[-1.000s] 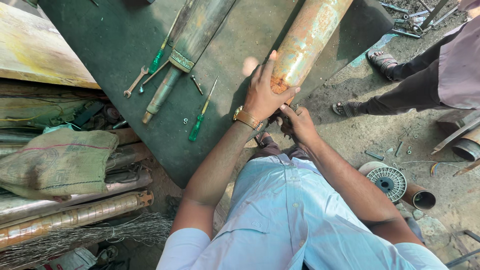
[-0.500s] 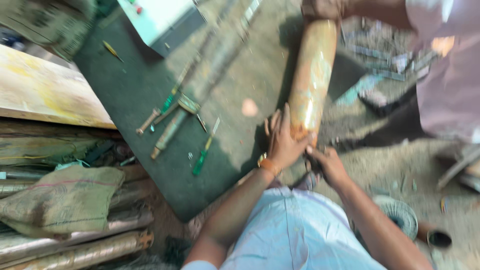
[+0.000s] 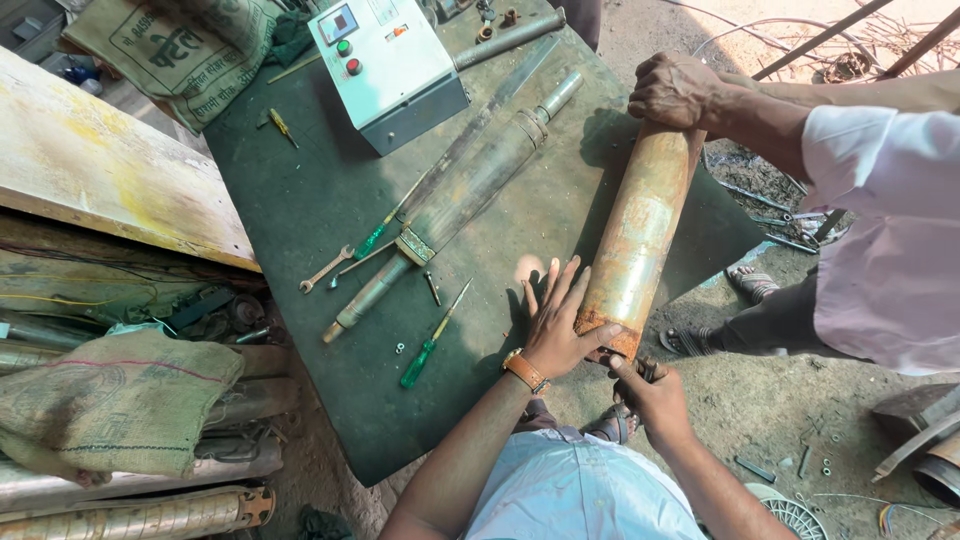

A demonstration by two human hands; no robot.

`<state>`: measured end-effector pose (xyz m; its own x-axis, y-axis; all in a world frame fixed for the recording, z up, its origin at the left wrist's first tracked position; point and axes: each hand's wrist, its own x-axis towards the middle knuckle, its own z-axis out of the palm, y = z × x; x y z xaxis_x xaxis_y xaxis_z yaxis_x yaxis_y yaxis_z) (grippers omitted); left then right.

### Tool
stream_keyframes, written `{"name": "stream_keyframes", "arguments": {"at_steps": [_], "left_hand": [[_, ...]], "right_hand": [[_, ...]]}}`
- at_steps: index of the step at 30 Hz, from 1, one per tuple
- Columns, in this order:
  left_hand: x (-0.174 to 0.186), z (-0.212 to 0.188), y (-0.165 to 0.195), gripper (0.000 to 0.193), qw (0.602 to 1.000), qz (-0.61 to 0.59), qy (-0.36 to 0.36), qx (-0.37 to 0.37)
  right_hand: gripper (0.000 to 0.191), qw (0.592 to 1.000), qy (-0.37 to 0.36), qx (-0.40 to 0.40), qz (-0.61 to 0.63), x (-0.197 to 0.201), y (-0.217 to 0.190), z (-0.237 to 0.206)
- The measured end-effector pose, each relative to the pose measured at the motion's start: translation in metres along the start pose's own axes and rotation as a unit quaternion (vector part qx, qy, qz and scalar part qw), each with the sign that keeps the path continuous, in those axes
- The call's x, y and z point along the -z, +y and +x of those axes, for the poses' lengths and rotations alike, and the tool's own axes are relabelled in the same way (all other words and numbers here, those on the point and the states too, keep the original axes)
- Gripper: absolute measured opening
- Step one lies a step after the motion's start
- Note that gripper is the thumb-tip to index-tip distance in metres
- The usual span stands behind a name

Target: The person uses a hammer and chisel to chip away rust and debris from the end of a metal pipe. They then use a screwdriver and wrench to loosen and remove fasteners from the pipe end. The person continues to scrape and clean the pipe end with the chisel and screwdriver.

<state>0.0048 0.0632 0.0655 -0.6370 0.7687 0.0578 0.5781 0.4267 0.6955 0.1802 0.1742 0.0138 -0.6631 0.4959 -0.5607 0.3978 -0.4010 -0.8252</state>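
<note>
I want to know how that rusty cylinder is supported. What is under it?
The rusty cylinder lies on the green table, its near end past the edge. The left hand rests against it; the right hand is under that end. Another person's hand covers the far end.

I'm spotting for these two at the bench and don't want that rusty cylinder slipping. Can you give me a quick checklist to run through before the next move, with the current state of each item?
1. Left hand flat on the rusty cylinder near its lower end: ok.
2. Right hand at the cylinder's bottom rim: ok; grip cannot tell.
3. Co-worker's hand on the top end: ok.
4. Cylinder fully backed by the green table: not ok, lower end overhangs the edge.
5. Green screwdriver clear of the left hand: ok.
6. Sandalled feet clear below: not ok.
</note>
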Motion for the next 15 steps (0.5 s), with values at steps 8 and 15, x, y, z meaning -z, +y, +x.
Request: {"name": "stream_keyframes", "arguments": {"at_steps": [8, 15], "left_hand": [[0.002, 0.004, 0.019, 0.090, 0.998, 0.001, 0.038, -0.055], [-0.004, 0.022, 0.051, 0.106, 0.997, 0.028, 0.061, -0.030]], "right_hand": [[0.037, 0.985, 0.022, 0.050, -0.165, -0.008, -0.006, 0.003], [0.030, 0.967, -0.020, 0.106, -0.229, -0.005, -0.017, 0.008]]}}
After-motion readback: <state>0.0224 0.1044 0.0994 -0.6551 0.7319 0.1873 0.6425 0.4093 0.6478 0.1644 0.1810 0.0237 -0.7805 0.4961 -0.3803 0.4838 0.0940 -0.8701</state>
